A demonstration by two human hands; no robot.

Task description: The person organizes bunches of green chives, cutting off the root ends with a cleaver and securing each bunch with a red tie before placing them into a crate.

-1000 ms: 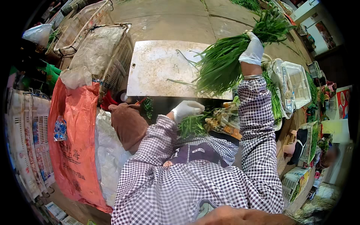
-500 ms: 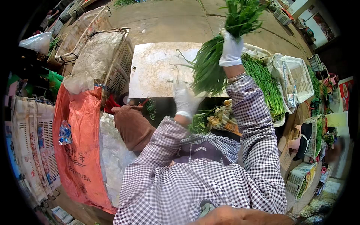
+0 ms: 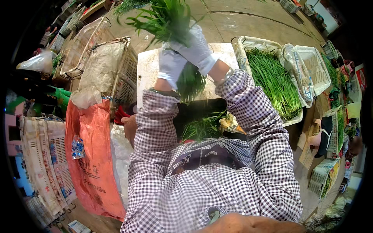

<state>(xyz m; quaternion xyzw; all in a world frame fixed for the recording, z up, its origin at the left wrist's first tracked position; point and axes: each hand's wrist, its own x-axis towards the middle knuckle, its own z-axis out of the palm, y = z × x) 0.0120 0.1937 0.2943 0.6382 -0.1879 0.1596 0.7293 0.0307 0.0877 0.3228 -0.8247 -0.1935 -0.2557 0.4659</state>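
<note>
While both gloved hands clamp chive bunch point(image 3: 171, 23), left hand point(image 3: 170, 64) low on stems, right hand point(image 3: 196, 48) mid-bunch: light, floppy, bruisable; grip at stems.

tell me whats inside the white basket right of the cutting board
The white basket holds long green chives laid lengthwise, over a pale liner. Its floor under them is covered, so anything beneath cannot be seen.

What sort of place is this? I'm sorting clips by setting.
Probably a market stall or produce-sorting spot. Both gloved hands, left hand and right hand, hold a bunch of greens over a white board. A basket beside it holds more greens, and mesh crates stand around.
</note>
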